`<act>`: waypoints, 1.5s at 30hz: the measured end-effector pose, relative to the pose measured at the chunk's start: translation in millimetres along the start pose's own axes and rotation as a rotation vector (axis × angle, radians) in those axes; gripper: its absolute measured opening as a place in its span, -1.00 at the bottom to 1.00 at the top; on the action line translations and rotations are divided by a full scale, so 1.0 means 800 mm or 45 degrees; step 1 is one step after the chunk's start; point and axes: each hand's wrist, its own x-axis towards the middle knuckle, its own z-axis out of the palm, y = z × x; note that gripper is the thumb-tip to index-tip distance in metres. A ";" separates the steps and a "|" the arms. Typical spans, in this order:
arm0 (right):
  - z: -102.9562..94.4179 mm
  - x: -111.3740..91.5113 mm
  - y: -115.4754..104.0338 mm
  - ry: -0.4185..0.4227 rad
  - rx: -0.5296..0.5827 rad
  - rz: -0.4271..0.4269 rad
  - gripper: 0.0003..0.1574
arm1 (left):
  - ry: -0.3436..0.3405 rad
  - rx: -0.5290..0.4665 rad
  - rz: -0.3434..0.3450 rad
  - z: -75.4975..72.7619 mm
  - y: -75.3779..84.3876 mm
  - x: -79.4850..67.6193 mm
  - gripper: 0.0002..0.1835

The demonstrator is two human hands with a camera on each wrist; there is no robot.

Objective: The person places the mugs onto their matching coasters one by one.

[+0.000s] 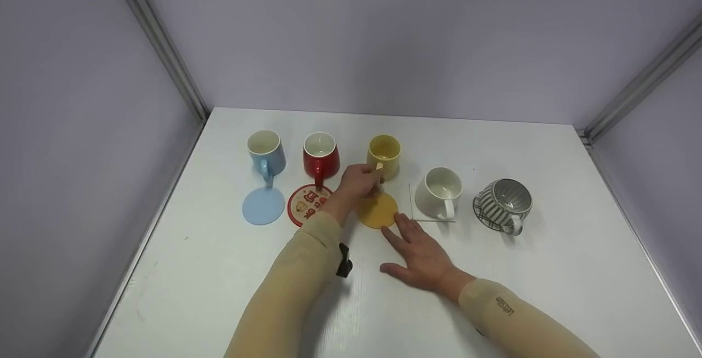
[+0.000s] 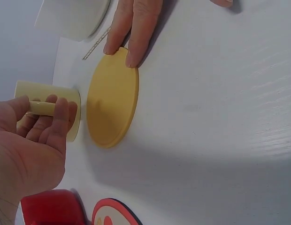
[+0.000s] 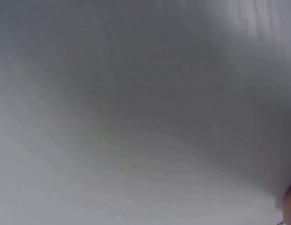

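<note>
My left hand (image 1: 359,181) grips the handle of a yellow mug (image 1: 387,155), fingers curled round it, as the left wrist view shows. The mug stands upright behind a round yellow coaster (image 1: 377,211), apart from it. My right hand (image 1: 423,256) lies spread with straight fingers; two fingertips (image 2: 132,58) touch the coaster's near right edge. In the right wrist view only a blurred bit of skin (image 3: 289,206) shows at the corner.
To the left, a light blue mug (image 1: 267,155) stands behind a blue coaster (image 1: 263,206), and a red mug (image 1: 321,158) behind a red patterned coaster (image 1: 303,204). To the right, a white mug (image 1: 439,193) sits on a square white coaster (image 1: 415,210), a striped mug (image 1: 502,204) on a round checked coaster (image 1: 482,218).
</note>
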 end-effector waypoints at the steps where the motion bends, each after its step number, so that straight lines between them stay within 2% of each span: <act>1: 0.000 0.000 0.000 0.000 0.000 -0.002 0.05 | -0.004 -0.007 0.006 0.000 0.000 -0.001 -0.65; 11: -0.004 0.000 -0.003 -0.033 0.010 0.021 0.07 | 0.015 0.064 0.026 -0.001 -0.003 -0.001 -0.59; 24: -0.003 -0.001 -0.003 0.000 0.014 0.033 0.06 | 0.017 0.103 0.012 0.000 -0.005 0.005 -0.59; 32: -0.002 -0.001 -0.002 0.047 0.001 -0.002 0.04 | 0.043 0.229 0.087 -0.001 -0.004 0.003 -0.55; 37: -0.001 0.000 -0.001 0.022 0.006 0.014 0.05 | 0.041 0.250 0.053 0.000 -0.003 0.004 -0.55; 45: 0.002 0.002 0.001 -0.024 -0.010 0.046 0.08 | 0.037 0.249 0.043 0.000 -0.003 0.004 -0.58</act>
